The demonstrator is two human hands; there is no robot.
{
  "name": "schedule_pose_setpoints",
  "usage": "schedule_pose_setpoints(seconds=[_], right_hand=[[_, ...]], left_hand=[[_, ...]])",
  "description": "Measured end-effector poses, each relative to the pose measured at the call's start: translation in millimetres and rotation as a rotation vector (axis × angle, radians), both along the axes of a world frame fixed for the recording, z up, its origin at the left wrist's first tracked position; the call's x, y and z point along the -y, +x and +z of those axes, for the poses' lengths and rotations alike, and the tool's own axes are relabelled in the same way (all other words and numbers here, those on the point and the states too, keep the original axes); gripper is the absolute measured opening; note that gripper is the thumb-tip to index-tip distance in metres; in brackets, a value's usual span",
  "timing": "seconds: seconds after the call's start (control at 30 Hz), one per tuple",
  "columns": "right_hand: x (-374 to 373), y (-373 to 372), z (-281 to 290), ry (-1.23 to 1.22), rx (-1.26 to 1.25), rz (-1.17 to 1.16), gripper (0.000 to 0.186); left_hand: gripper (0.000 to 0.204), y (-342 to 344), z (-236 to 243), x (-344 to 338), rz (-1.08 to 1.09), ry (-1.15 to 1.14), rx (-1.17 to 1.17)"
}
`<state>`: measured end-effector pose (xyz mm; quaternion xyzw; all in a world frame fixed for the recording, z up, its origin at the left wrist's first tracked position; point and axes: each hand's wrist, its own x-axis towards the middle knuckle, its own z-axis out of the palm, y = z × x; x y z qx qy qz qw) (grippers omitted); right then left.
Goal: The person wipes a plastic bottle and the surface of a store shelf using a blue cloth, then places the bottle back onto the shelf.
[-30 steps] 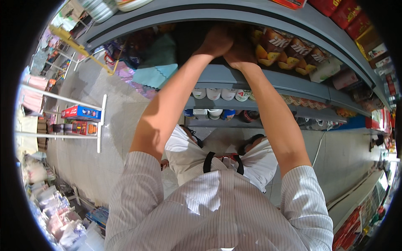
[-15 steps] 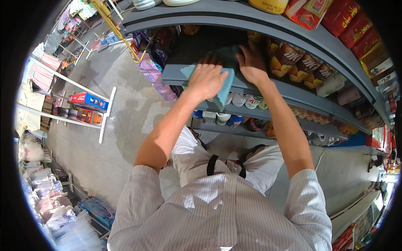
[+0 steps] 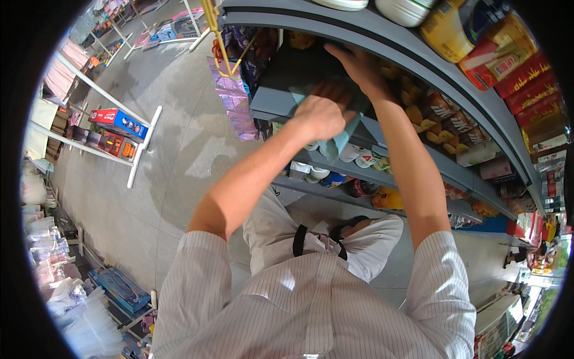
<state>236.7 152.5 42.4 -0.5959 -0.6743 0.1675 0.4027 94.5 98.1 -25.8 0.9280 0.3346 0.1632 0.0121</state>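
Observation:
My left hand presses a teal cleaning cloth against the grey metal shelf, at its front edge. The cloth's near part hangs over that edge, and its far corner lies under my fingers, which are slightly blurred. Deeper in the same shelf, my right hand reaches in, fingers stretched out and holding nothing that I can see. To the right of this hand stand several brown canned goods with yellow pictures on them. A yellow packaged item sits in the shelf's far left corner.
Jars and bottles fill the lower shelf. The upper shelf carries white containers and red packages above my hands. A purple hanging package and a yellow metal frame flank the shelf's left end. A white rack stands on the floor to the left.
My left hand has slid the cloth a little to the right along the shelf. My right hand has reached farther in, toward the back. The whole view has shifted and turned slightly.

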Motion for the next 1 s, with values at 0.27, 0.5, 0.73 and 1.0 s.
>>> schedule_pose_setpoints(seconds=[0.27,0.5,0.73,1.0], right_hand=[[-121,-58,-44,0.358,0.105,-0.077,0.084],[-160,-59,-56,0.415,0.342,-0.139,0.066],[-134,-35,-51,0.277,0.192,-0.087,0.078],[-53,6,-25,0.116,0.128,-0.266,0.086]], left_hand=[[0.043,-5,-5,9,-0.074,0.084,0.284],[0.054,-7,-2,7,-0.040,0.024,0.093],[0.055,-4,-3,8,0.020,-0.014,0.244],[0.055,2,0,7,0.117,-0.072,0.120]])
